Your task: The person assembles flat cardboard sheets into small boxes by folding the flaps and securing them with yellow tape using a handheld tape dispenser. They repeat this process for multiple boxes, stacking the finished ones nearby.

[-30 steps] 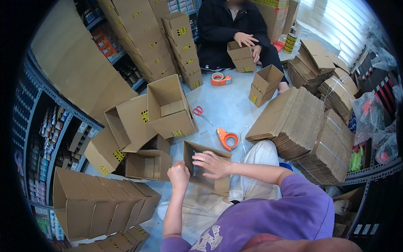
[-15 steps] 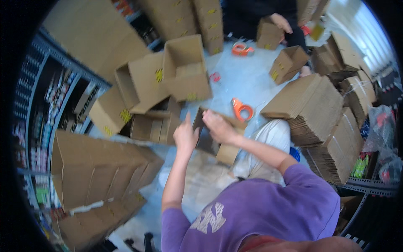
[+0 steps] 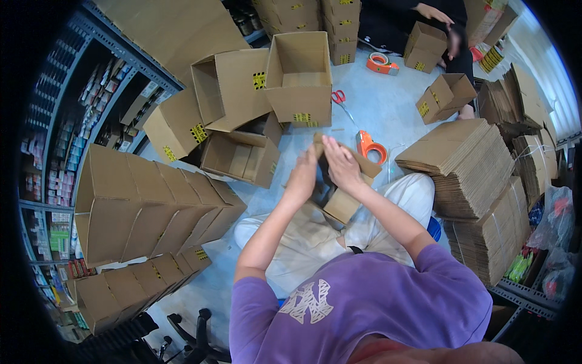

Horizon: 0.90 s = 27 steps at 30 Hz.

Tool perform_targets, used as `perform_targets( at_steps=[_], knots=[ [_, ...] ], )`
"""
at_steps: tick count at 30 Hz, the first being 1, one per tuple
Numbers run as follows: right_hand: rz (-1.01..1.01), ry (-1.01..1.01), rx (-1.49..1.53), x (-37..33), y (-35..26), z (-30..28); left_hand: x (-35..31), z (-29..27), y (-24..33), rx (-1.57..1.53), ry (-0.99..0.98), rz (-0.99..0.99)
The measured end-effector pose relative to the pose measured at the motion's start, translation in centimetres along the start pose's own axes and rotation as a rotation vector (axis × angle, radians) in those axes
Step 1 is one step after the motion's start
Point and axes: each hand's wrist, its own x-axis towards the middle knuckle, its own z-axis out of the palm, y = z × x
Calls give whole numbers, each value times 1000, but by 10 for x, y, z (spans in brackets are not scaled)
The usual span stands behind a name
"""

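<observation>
A small brown cardboard box (image 3: pixel 343 207) sits between my legs, its flaps raised. My left hand (image 3: pixel 302 175) lies flat against its left side, fingers straight and pointing away from me. My right hand (image 3: pixel 342 165) reaches over the box, fingers stretched out along the far upper edge. The fingertips of both hands come close together there, with cardboard between or just under them. Part of the box is hidden behind my hands. An orange tape dispenser (image 3: pixel 371 147) lies just beyond my right hand, and red-handled scissors (image 3: pixel 341 102) lie farther off.
Assembled boxes (image 3: pixel 299 79) stand ahead and left; a long row of boxes (image 3: pixel 151 203) fills the near left. Stacked flat cardboard (image 3: pixel 454 158) rises at right. Another person's hand (image 3: pixel 434 13) is near a small box (image 3: pixel 425 47) at the far right. Shelving (image 3: pixel 51 133) lines the left.
My left hand has moved in toward my right hand and now rests on the box; before, it was held off to the left with a finger extended. The whole view has shifted.
</observation>
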Motion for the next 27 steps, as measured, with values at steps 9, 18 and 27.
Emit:
perform_targets(
  at_steps=[9, 18, 27],
  knots=[
    [-139, 77, 412, -2, 21, 2, 17, -8, -20, -103, -531, 127],
    [-263, -236, 529, -13, 20, -20, 0, -50, -92, -806, -787, 551],
    [17, 601, 1048, 78, 59, -216, -27, -6, -89, -1094, -237, 208]
  ],
)
